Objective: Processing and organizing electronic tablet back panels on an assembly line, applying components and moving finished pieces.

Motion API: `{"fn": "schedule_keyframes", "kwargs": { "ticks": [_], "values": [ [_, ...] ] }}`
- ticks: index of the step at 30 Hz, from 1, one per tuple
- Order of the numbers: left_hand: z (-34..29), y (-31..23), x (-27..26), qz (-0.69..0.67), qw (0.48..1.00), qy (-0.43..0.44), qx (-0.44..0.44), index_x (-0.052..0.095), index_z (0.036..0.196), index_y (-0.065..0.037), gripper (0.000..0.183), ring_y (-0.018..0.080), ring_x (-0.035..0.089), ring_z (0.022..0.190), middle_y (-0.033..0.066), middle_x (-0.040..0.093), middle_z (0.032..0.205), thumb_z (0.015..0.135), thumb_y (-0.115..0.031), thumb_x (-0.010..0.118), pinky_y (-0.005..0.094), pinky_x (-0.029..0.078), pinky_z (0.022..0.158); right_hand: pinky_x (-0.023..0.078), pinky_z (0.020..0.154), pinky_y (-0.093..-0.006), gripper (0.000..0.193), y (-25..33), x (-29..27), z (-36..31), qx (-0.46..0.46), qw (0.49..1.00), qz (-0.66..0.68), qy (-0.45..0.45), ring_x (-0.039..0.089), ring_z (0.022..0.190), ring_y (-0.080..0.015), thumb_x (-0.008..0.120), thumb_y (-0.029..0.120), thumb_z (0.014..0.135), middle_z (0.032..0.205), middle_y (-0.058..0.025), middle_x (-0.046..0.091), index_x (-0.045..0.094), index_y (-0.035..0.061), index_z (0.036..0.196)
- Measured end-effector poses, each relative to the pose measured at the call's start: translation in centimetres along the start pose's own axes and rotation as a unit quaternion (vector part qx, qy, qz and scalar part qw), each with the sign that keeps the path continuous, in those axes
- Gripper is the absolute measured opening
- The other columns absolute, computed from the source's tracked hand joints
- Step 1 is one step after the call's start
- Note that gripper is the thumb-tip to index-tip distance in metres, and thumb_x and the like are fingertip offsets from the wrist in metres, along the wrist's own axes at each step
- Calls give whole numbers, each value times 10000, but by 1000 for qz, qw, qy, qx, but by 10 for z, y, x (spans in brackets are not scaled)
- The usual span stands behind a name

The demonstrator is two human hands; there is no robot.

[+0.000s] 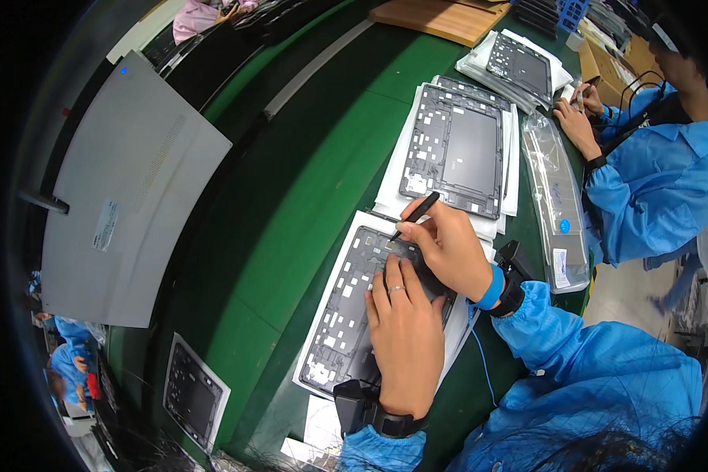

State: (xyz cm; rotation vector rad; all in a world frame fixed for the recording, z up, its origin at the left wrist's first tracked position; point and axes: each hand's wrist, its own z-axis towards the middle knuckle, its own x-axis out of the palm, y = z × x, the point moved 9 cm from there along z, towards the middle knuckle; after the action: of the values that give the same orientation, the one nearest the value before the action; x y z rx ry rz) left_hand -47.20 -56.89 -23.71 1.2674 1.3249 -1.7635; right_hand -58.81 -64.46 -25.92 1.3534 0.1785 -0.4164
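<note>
A dark grey tablet housing (340, 308), dotted with small white pads and cut-outs, lies on white sheets in front of me. My left hand (405, 334) rests flat on it, fingers stretched out and holding nothing. Above it, my right hand (452, 248) pinches a slim black pen-shaped tool (426, 206). The tool's lower end meets the housing near its far edge; its exact tip is too small to make out. A blue strap (492, 289) circles my right wrist, and a blue cord (484, 366) hangs below it.
Beyond the housing lie more housings (472, 149) on white sheets, with another stack (519, 67) farther back. A clear plastic tray (557, 208) stands to the right, beside a co-worker's hands (578, 126). A large grey monitor (134, 189) rises at left; one housing (193, 393) lies below it.
</note>
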Motion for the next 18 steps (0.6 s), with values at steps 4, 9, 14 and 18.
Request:
{"fn": "schedule_keyframes", "kwargs": {
  "ticks": [4,9,14,18],
  "values": [
    [11,0,1,42,998,-37,-12,488,1476,80,620,382,530,1294,211,503,1529,991,-250,688,491,436,1098,505,627,-422,152,-1,1,0,-15,1000,6,0,677,696,-333,717,84,973,884,-198,711,641,11,1083],
    [13,6,13,94,992,-80,-16,491,1486,61,572,353,540,1252,169,538,1507,1012,-226,635,511,392,1078,562,678,-341,174,2,-4,0,-11,998,61,-21,723,794,-231,725,80,978,911,-131,725,659,7,1121],
    [8,4,14,100,990,-101,-19,519,1476,45,539,332,527,1270,168,532,1518,1015,-216,620,513,372,1099,568,738,-276,142,19,-36,3,-93,976,145,-135,691,880,-140,703,55,1005,962,-62,696,680,-7,1131],
    [8,11,7,62,994,-86,-13,535,1469,21,517,345,523,1307,182,527,1522,1019,-215,623,529,374,1101,559,751,-264,163,14,-27,2,-61,983,159,-75,686,866,-136,671,57,1029,934,-67,689,689,-3,1179]
  ]
}}
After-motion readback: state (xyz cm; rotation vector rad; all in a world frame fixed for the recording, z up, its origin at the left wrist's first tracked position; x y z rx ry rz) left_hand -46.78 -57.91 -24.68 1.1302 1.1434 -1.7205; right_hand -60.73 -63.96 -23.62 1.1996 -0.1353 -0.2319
